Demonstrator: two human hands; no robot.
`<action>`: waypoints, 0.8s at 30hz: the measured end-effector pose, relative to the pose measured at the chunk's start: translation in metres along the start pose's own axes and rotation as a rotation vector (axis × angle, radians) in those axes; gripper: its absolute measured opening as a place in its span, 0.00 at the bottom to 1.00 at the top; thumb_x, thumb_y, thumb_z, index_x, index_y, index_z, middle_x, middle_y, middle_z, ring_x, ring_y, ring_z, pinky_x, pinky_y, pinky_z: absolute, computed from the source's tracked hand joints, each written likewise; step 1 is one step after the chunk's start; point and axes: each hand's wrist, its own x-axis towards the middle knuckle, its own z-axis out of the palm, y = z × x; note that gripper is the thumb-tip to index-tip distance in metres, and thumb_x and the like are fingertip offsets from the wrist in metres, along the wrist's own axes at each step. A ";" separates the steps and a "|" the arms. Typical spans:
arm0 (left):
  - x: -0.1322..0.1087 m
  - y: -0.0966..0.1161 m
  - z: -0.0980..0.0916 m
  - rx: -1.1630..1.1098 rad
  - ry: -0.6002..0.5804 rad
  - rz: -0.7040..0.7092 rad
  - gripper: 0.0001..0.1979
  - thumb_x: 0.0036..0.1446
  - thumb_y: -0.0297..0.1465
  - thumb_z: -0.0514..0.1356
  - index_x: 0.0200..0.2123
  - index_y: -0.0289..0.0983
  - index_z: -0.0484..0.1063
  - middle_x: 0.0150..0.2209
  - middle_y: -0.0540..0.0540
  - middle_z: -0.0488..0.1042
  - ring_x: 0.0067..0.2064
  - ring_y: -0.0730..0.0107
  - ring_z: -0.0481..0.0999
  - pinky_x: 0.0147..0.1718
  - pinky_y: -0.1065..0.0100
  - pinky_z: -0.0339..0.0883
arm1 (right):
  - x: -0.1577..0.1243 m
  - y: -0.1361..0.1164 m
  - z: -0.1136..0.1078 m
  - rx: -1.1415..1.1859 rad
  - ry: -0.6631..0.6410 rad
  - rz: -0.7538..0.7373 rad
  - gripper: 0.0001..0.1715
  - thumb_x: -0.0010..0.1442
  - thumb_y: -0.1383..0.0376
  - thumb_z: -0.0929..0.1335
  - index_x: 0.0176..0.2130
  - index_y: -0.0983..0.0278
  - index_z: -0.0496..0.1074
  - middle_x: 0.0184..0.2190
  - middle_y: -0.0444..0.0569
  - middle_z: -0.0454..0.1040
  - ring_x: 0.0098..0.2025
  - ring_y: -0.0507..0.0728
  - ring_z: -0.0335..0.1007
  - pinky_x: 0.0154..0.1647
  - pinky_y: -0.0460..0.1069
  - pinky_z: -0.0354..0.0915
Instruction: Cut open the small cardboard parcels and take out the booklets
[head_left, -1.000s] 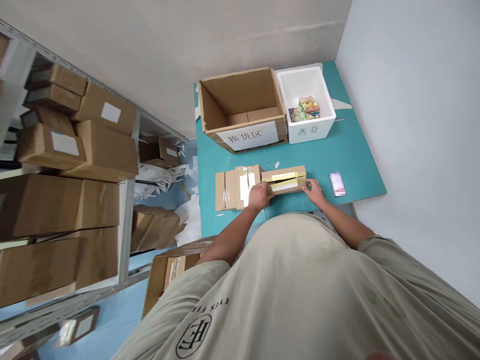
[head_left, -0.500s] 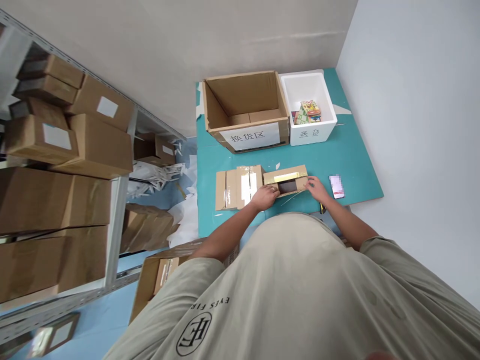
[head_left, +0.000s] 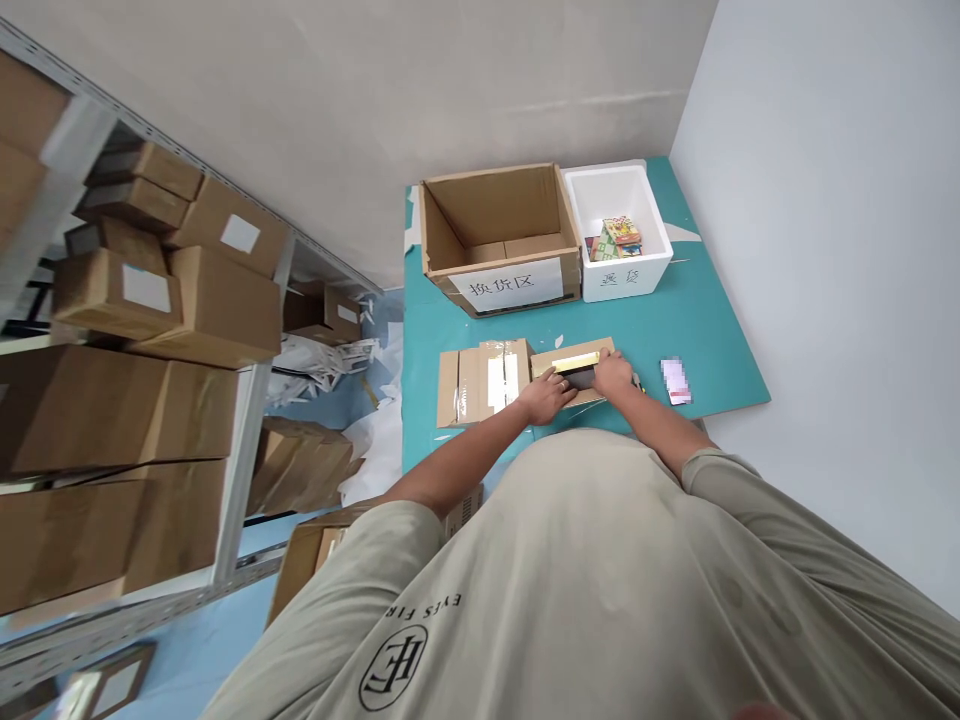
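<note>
A small cardboard box (head_left: 555, 356) lies on the green table with a dark gap along its top and a shiny strip of tape beside it. My left hand (head_left: 546, 397) grips the box at its left part, fingers bent over the edge of the gap. At the other end, my right hand (head_left: 613, 375) has its fingers closed on the box's right part, partly hiding it. What lies inside the dark gap cannot be made out. Touching the box's left end is a taped cardboard box (head_left: 517, 365) with a white label, with another taped carton (head_left: 459, 388) beside it.
Farther back stand a large open carton (head_left: 495, 215) with a paper sign and a white foam box (head_left: 626, 280) holding colourful packets. A phone (head_left: 676, 382) lies on the green table (head_left: 720, 345) at right. Shelves (head_left: 244, 440) of cartons stand at left.
My right hand has moved from the box's right end inward over its top. My left hand has shifted its fingers onto the gap's edge. The view has tilted slightly.
</note>
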 end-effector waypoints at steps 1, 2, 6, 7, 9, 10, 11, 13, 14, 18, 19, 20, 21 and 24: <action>0.000 0.003 -0.001 0.020 0.008 -0.009 0.29 0.69 0.30 0.60 0.70 0.38 0.82 0.52 0.32 0.85 0.58 0.43 0.80 0.78 0.42 0.51 | 0.000 0.000 -0.001 -0.009 0.010 0.018 0.44 0.69 0.60 0.80 0.73 0.72 0.65 0.70 0.84 0.72 0.67 0.76 0.81 0.65 0.62 0.76; -0.001 0.005 -0.002 0.033 0.016 -0.020 0.25 0.71 0.30 0.59 0.67 0.38 0.85 0.50 0.33 0.85 0.57 0.43 0.80 0.77 0.41 0.52 | -0.001 0.001 -0.001 -0.016 0.027 0.040 0.42 0.70 0.60 0.80 0.73 0.70 0.65 0.69 0.82 0.73 0.66 0.74 0.82 0.65 0.60 0.76; -0.006 0.010 -0.002 0.004 0.037 -0.104 0.16 0.71 0.32 0.61 0.52 0.36 0.88 0.46 0.29 0.84 0.54 0.40 0.79 0.65 0.40 0.62 | -0.007 0.013 -0.007 0.068 0.046 0.027 0.35 0.77 0.61 0.72 0.75 0.70 0.64 0.65 0.78 0.79 0.63 0.73 0.85 0.61 0.59 0.77; -0.009 0.009 -0.003 -0.015 0.038 -0.147 0.15 0.70 0.34 0.62 0.50 0.35 0.88 0.45 0.28 0.84 0.54 0.39 0.79 0.62 0.40 0.63 | -0.008 0.017 -0.009 0.095 0.038 0.029 0.34 0.78 0.63 0.70 0.76 0.70 0.63 0.63 0.77 0.80 0.63 0.74 0.85 0.61 0.60 0.77; -0.017 0.005 -0.003 -0.049 0.028 -0.263 0.17 0.68 0.39 0.65 0.50 0.33 0.88 0.45 0.27 0.85 0.52 0.37 0.81 0.59 0.41 0.63 | -0.008 0.025 -0.014 0.140 0.026 0.046 0.35 0.78 0.66 0.67 0.78 0.72 0.60 0.60 0.77 0.83 0.62 0.75 0.86 0.60 0.61 0.77; -0.022 0.001 -0.004 -0.063 0.015 -0.325 0.19 0.68 0.41 0.66 0.50 0.32 0.87 0.44 0.27 0.85 0.51 0.37 0.82 0.59 0.41 0.62 | -0.008 0.028 -0.017 0.160 0.025 0.060 0.36 0.78 0.67 0.67 0.78 0.73 0.59 0.59 0.76 0.83 0.61 0.75 0.86 0.60 0.61 0.78; -0.028 -0.002 -0.004 -0.077 0.000 -0.382 0.22 0.68 0.44 0.67 0.52 0.32 0.87 0.45 0.27 0.85 0.50 0.37 0.83 0.59 0.42 0.62 | -0.008 0.032 -0.019 0.181 0.024 0.073 0.35 0.79 0.67 0.66 0.78 0.73 0.59 0.59 0.76 0.84 0.61 0.75 0.86 0.59 0.61 0.78; -0.039 -0.010 -0.005 -0.105 -0.025 -0.450 0.30 0.67 0.51 0.67 0.58 0.32 0.86 0.49 0.27 0.86 0.51 0.36 0.85 0.60 0.42 0.62 | -0.008 0.039 -0.022 0.221 0.023 0.087 0.34 0.78 0.67 0.66 0.77 0.72 0.61 0.58 0.74 0.84 0.59 0.75 0.86 0.57 0.60 0.79; -0.044 -0.013 -0.005 -0.123 -0.027 -0.461 0.34 0.68 0.55 0.67 0.62 0.33 0.85 0.52 0.27 0.86 0.53 0.35 0.85 0.60 0.42 0.63 | -0.009 0.042 -0.024 0.236 0.018 0.088 0.33 0.78 0.67 0.66 0.77 0.71 0.62 0.58 0.73 0.85 0.58 0.74 0.86 0.56 0.60 0.79; -0.050 -0.019 -0.007 -0.237 0.036 -0.502 0.37 0.75 0.59 0.58 0.71 0.39 0.81 0.58 0.31 0.85 0.59 0.36 0.85 0.62 0.44 0.66 | -0.013 0.050 -0.025 0.260 -0.006 0.063 0.35 0.77 0.66 0.69 0.77 0.66 0.63 0.58 0.68 0.86 0.58 0.73 0.86 0.56 0.58 0.79; -0.047 -0.020 -0.008 -0.260 0.064 -0.536 0.36 0.77 0.58 0.57 0.70 0.39 0.81 0.59 0.31 0.84 0.60 0.37 0.84 0.62 0.45 0.67 | -0.014 0.051 -0.025 0.262 -0.011 0.055 0.36 0.77 0.65 0.70 0.78 0.66 0.63 0.59 0.67 0.86 0.59 0.73 0.86 0.56 0.58 0.78; -0.042 -0.021 -0.010 -0.271 0.090 -0.572 0.34 0.78 0.57 0.57 0.69 0.40 0.81 0.60 0.31 0.84 0.62 0.37 0.83 0.63 0.45 0.67 | -0.015 0.052 -0.024 0.264 -0.015 0.047 0.37 0.77 0.64 0.70 0.78 0.66 0.63 0.60 0.67 0.86 0.59 0.73 0.86 0.56 0.58 0.78; -0.035 -0.022 -0.012 -0.268 0.111 -0.604 0.32 0.77 0.55 0.59 0.69 0.39 0.81 0.62 0.31 0.83 0.63 0.36 0.82 0.64 0.45 0.67 | -0.016 0.052 -0.024 0.265 -0.018 0.041 0.38 0.77 0.63 0.71 0.79 0.66 0.62 0.60 0.67 0.86 0.60 0.73 0.86 0.56 0.57 0.78; -0.009 -0.026 -0.020 -0.228 0.100 -0.648 0.32 0.73 0.47 0.68 0.73 0.39 0.75 0.68 0.28 0.78 0.68 0.33 0.78 0.67 0.45 0.67 | -0.017 0.052 -0.024 0.257 -0.019 0.029 0.40 0.77 0.62 0.70 0.80 0.67 0.61 0.61 0.68 0.86 0.60 0.73 0.86 0.56 0.57 0.78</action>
